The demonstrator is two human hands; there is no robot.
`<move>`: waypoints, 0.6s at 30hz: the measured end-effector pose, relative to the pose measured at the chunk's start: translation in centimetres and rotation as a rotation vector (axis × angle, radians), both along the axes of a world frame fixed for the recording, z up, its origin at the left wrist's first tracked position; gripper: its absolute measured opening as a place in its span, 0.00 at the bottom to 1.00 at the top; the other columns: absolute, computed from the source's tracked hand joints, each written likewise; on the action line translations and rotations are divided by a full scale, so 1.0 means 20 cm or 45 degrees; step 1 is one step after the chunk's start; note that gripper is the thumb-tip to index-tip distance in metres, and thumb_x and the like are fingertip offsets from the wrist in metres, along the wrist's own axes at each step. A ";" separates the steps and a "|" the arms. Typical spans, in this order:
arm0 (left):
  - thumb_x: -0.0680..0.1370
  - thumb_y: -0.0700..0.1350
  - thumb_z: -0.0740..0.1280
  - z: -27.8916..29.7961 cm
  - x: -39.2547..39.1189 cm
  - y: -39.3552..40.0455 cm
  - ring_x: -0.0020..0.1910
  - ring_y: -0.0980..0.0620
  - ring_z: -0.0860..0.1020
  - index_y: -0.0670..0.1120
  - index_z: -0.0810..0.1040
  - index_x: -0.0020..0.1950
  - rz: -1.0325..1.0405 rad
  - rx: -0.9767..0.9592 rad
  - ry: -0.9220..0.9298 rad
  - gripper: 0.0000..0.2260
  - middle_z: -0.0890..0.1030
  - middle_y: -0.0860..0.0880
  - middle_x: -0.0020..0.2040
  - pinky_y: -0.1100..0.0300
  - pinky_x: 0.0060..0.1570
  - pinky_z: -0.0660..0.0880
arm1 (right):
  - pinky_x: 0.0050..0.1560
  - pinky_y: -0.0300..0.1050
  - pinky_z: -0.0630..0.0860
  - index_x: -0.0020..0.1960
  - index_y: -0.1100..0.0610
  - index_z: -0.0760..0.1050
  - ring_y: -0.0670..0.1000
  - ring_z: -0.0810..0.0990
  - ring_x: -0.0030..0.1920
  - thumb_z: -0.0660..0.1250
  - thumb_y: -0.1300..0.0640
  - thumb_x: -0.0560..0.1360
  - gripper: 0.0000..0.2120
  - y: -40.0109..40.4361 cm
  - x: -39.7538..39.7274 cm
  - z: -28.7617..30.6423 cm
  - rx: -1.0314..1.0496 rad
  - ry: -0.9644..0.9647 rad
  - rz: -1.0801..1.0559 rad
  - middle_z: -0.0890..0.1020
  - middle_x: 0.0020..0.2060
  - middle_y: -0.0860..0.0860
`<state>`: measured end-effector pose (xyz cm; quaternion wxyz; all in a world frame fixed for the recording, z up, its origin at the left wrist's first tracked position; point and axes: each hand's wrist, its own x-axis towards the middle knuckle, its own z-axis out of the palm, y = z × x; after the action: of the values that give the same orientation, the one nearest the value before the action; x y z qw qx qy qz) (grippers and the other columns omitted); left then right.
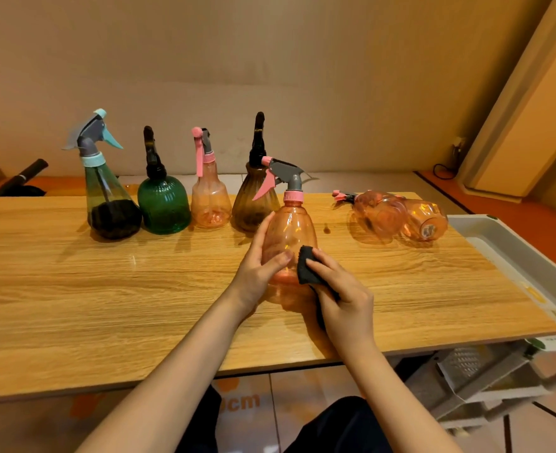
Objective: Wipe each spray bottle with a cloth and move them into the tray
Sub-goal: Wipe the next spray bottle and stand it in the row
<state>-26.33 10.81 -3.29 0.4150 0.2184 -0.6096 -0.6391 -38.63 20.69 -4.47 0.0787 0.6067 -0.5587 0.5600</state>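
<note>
Bottle (289, 230) label: none legible.

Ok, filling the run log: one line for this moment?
step: wiping | left hand: holds upright orange plastic spray bottle | right hand: presses black cloth on it | white tray: no bottles visible

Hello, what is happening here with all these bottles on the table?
A person is cleaning spray bottles. The left hand holds an upright orange bottle while the right hand presses a dark cloth against it. Four more bottles stand in a row behind, and another orange bottle lies on its side to the right. The white tray at the table's right end has no bottle in the part that shows.
</note>
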 end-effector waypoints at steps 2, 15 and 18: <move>0.71 0.48 0.68 -0.01 0.00 -0.01 0.63 0.54 0.76 0.56 0.59 0.74 0.015 0.087 0.047 0.34 0.73 0.49 0.68 0.62 0.53 0.75 | 0.63 0.33 0.68 0.56 0.59 0.79 0.44 0.74 0.61 0.67 0.72 0.67 0.19 -0.01 0.00 0.00 0.031 0.013 0.035 0.76 0.59 0.49; 0.71 0.46 0.65 -0.01 0.02 -0.06 0.53 0.49 0.82 0.50 0.64 0.74 0.007 0.328 0.203 0.30 0.78 0.43 0.61 0.60 0.44 0.79 | 0.65 0.37 0.67 0.57 0.62 0.78 0.51 0.72 0.64 0.63 0.73 0.70 0.18 0.00 0.02 -0.02 -0.041 0.283 0.074 0.76 0.60 0.54; 0.71 0.46 0.64 -0.01 0.02 -0.05 0.46 0.51 0.81 0.52 0.68 0.70 -0.002 0.376 0.242 0.26 0.79 0.45 0.54 0.62 0.39 0.78 | 0.65 0.36 0.66 0.57 0.61 0.79 0.47 0.72 0.64 0.65 0.73 0.68 0.20 0.00 0.01 -0.02 -0.009 0.170 0.052 0.76 0.60 0.52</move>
<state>-25.99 9.75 -3.40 0.4336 0.2149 -0.4672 -0.7400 -38.49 20.73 -4.90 0.1064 0.6536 -0.5379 0.5217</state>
